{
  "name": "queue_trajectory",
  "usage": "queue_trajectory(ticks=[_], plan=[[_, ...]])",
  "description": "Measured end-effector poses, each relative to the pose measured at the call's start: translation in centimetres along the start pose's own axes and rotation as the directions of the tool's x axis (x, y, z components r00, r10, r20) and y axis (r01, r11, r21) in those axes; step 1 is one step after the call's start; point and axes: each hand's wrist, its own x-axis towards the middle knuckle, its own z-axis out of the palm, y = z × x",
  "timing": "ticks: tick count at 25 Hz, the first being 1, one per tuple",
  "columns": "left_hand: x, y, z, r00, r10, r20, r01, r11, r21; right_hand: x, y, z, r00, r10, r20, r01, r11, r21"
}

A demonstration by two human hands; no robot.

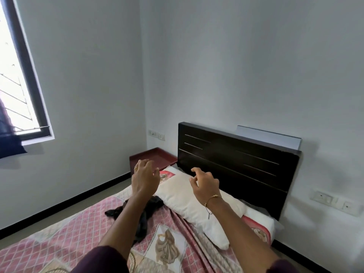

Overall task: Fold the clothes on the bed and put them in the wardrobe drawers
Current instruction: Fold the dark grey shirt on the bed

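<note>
Both my hands empty — left hand (144, 177) and right hand (204, 181) loosely curled above pillow (187, 201). Folding not begun, I judge; next, grasp black garment (149, 211) left of pillow.

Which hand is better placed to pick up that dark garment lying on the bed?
Left hand, probably. Its forearm passes directly above the crumpled black garment on the pink patterned bedspread, while the right hand hovers over the white pillow. Both hands are empty with loosely curled fingers.
</note>
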Motion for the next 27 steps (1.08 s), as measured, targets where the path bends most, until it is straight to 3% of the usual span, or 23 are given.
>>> queue_trajectory(ticks=[10,13,14,18,22,27], plan=[[9.9,-6.1,10.1,0.995,-0.099,-0.014,0.1,0.99,0.1,13.9,5.4,12.2,0.988,-0.059,0.144,0.052,0.997,0.05],[13.3,-9.5,13.7,0.978,-0.208,-0.032,0.211,0.968,0.134,19.4,5.5,18.1,0.979,-0.126,0.158,0.123,0.992,0.027],[14.0,-10.2,14.7,0.969,-0.244,-0.031,0.246,0.958,0.144,21.0,5.5,19.4,0.958,-0.163,0.236,0.145,0.985,0.093],[18.1,-13.7,19.0,0.931,-0.358,-0.074,0.365,0.9,0.237,26.8,5.2,28.1,0.876,-0.208,0.436,0.195,0.978,0.075],[21.3,-18.1,22.7,0.899,-0.425,-0.105,0.434,0.83,0.351,31.2,5.7,35.3,0.86,-0.265,0.435,0.237,0.964,0.119],[21.3,-24.2,27.3,0.862,-0.506,-0.04,0.46,0.744,0.485,33.1,6.6,43.4,0.778,-0.31,0.546,0.295,0.948,0.118]])
